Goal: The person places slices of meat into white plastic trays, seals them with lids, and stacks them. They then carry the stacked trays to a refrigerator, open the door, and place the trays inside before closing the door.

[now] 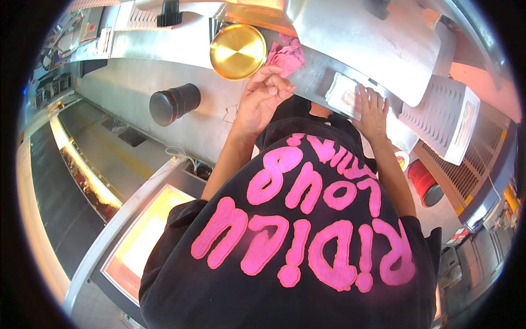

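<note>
My left hand [265, 98] is raised with bent, loosely spread fingers, and I see nothing in it. Just beyond its fingertips lies a crumpled pink cloth [287, 55], beside a round gold-coloured metal dish [238, 52]. My right hand [373, 109] is palm down on the right, fingers spread and touching the right side of a flat, whitish rectangular item [343, 93]. That item lies on a narrow metal ledge [314, 76]; glare hides what it is. My black shirt with pink lettering fills the lower middle.
A large metal panel [365, 41] rises over the ledge. A louvred white metal housing [439, 113] is at the right, with a red and black cylindrical container [425, 183] below it. At left stand a black cylindrical container [174, 104] and a lit, framed panel [144, 234].
</note>
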`<state>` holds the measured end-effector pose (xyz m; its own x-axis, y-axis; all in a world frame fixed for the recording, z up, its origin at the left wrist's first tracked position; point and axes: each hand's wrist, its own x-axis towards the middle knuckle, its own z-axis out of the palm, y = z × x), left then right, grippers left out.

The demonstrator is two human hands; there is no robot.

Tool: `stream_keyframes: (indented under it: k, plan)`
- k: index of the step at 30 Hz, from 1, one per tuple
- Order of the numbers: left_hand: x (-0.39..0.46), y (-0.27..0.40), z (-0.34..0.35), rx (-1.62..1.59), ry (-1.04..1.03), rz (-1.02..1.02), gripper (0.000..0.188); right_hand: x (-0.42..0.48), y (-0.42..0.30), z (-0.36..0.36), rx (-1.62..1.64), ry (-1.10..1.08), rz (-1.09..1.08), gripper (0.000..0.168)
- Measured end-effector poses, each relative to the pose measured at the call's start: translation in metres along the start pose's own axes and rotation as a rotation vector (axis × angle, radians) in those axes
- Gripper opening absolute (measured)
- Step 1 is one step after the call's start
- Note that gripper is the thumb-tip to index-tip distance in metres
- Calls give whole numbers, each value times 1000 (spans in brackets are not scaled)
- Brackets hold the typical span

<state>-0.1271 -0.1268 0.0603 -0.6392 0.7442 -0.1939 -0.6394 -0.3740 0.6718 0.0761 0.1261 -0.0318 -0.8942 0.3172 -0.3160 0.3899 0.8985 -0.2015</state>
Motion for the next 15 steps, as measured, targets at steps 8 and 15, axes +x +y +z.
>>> stream_keyframes:
  k: [8, 15]
  plan:
    - [38, -11, 12, 137, -116, -98, 41, -110, -26, -111, 162, -2, 283, 108]
    - [58, -36, 13, 320, -290, -261, 42, -150, 13, -213, 272, 378, 521, 107]
